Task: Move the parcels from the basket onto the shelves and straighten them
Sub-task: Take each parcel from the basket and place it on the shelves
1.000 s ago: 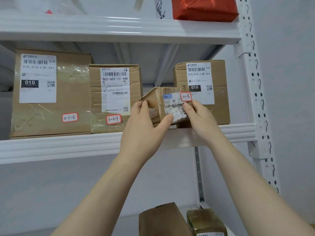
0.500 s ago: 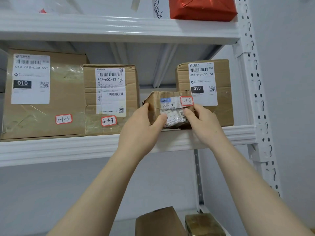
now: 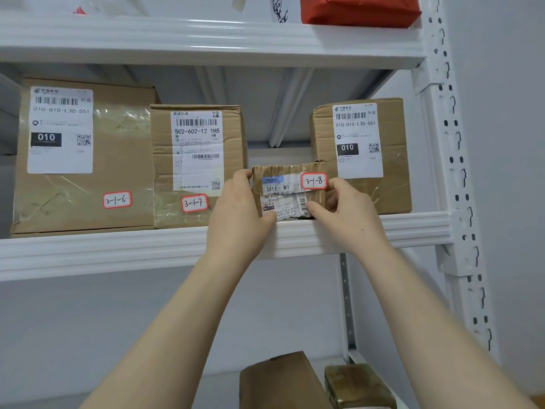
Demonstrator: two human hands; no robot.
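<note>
Centre frame: the small parcel [image 3: 287,190] marked 3-1-8 appears to rest on the middle shelf [image 3: 118,249], between the 3-1-7 parcel [image 3: 194,160] and the right-hand parcel [image 3: 362,154]. The left hand [image 3: 239,214] and right hand [image 3: 351,214] grip its ends, fingers [image 3: 317,206] curled round it. Remaining: squaring and release; basket out of view.

I am looking into a parcel storeroom, of the courier pickup sort. White steel shelves [image 3: 324,234] hang on a slotted upright [image 3: 442,160] against a plain wall. Taped cardboard boxes [image 3: 124,172] carry printed courier labels [image 3: 60,129] with barcodes. Red-edged stickers [image 3: 117,199] are hand-numbered 3-1-6, 3-1-7 and, on the small parcel [image 3: 283,193], 3-1-8.
</note>
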